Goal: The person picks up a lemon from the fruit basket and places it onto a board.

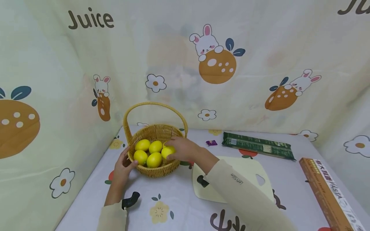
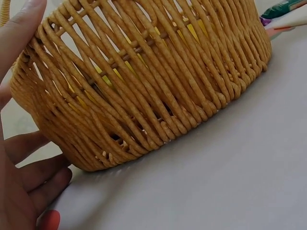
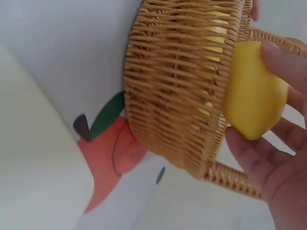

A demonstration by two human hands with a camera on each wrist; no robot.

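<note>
A wicker basket [image 1: 157, 171] with a tall arched handle stands on the table and holds several yellow lemons [image 1: 154, 160]. At its left side my left hand [image 1: 122, 166] grips the basket, thumb at the rim and fingers against the outer wall; the left wrist view shows those fingers [image 2: 43, 175] low on the weave. My right hand [image 1: 182, 149] holds one lemon [image 3: 254, 91] between thumb and fingers, just inside the right rim. In the right wrist view this lemon stands above the rim, and the palm is partly out of frame.
Right of the basket lies a cream cutting board [image 1: 240, 163], partly under my right forearm. Behind it are a small purple wrapped candy [image 1: 211, 142] and a long green packet [image 1: 257, 146]. An orange and white pasta box [image 1: 329, 195] lies at the right edge. A printed curtain [image 1: 173, 48] encloses the table.
</note>
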